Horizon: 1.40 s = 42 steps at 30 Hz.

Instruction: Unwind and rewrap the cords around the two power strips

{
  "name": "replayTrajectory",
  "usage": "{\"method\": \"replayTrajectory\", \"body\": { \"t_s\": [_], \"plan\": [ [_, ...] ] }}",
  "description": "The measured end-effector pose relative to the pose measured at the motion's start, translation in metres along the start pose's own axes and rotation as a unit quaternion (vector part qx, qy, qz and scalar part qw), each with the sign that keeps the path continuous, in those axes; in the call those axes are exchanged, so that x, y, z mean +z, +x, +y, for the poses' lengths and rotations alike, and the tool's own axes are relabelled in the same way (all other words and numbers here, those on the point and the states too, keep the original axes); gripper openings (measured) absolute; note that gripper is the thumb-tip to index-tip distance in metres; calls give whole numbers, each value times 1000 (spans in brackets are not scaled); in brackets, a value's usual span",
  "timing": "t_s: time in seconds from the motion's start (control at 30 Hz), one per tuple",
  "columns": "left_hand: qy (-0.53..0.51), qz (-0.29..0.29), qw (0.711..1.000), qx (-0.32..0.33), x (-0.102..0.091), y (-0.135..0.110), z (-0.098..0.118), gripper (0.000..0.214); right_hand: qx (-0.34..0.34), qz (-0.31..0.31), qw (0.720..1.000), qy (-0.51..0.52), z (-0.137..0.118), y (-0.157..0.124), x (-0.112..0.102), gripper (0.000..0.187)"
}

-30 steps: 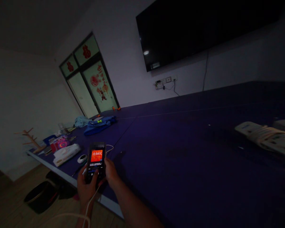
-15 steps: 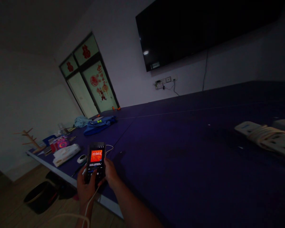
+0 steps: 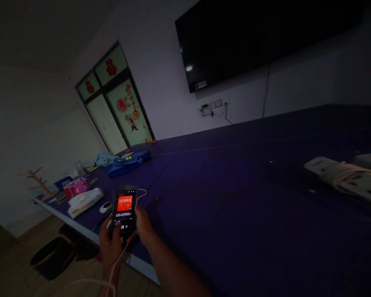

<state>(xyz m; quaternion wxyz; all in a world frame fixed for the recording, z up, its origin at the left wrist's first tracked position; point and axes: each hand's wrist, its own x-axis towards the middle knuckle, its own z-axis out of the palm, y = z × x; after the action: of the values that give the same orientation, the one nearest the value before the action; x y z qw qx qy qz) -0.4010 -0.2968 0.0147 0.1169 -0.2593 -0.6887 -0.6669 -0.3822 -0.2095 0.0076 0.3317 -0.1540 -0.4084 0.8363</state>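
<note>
A smartphone (image 3: 124, 210) is held upright between both hands above the near edge of the blue-purple table (image 3: 219, 198). Its lit screen shows an orange-red picture with text and a pause symbol below. My left hand (image 3: 109, 243) is closed around the phone's lower left side, its thumb over the lower left of the screen. My right hand (image 3: 144, 227) grips the right edge. A pale cable (image 3: 116, 264) runs along my left wrist, and another stretch of it curves behind the phone. Just left of the phone lies a white oval device (image 3: 106, 207).
A white packet (image 3: 85, 202), a wooden branched stand (image 3: 40, 183) and blue cloth (image 3: 128, 163) are on the table's left part. A power strip (image 3: 346, 175) wrapped in cord lies at right. A black bucket (image 3: 53, 258) stands on the floor. A television (image 3: 250, 41) hangs on the wall.
My left thumb has moved left and down across the screen, uncovering the pause symbol. Both hands still hold the phone in nearly the same place.
</note>
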Motion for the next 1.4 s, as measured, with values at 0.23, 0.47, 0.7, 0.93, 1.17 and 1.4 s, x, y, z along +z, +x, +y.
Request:
{"method": "replayTrajectory", "body": {
  "t_s": [0.23, 0.47, 0.7, 0.93, 1.17, 1.4],
  "plan": [
    [-35, -4, 999, 9, -2, 6, -10, 39, 36, 2, 998, 53, -10, -8, 2, 44],
    [-77, -33, 996, -15, -4, 3, -11, 52, 67, -2, 997, 48, -20, -17, 1, 42],
    [-58, -44, 997, -13, -5, 3, -12, 59, 35, 16, 999, 34, -17, -13, -1, 40],
    [-51, -34, 998, -18, -4, 3, -11, 61, 24, 14, 999, 38, -12, -9, -1, 42],
    [-43, -51, 998, 17, -6, 0, -7, 61, 35, 15, 998, 56, -17, -12, 1, 40],
    [-43, -44, 998, -3, -5, -2, 0, 61, 52, 15, 996, 70, -20, -14, 2, 39]
  ]
}}
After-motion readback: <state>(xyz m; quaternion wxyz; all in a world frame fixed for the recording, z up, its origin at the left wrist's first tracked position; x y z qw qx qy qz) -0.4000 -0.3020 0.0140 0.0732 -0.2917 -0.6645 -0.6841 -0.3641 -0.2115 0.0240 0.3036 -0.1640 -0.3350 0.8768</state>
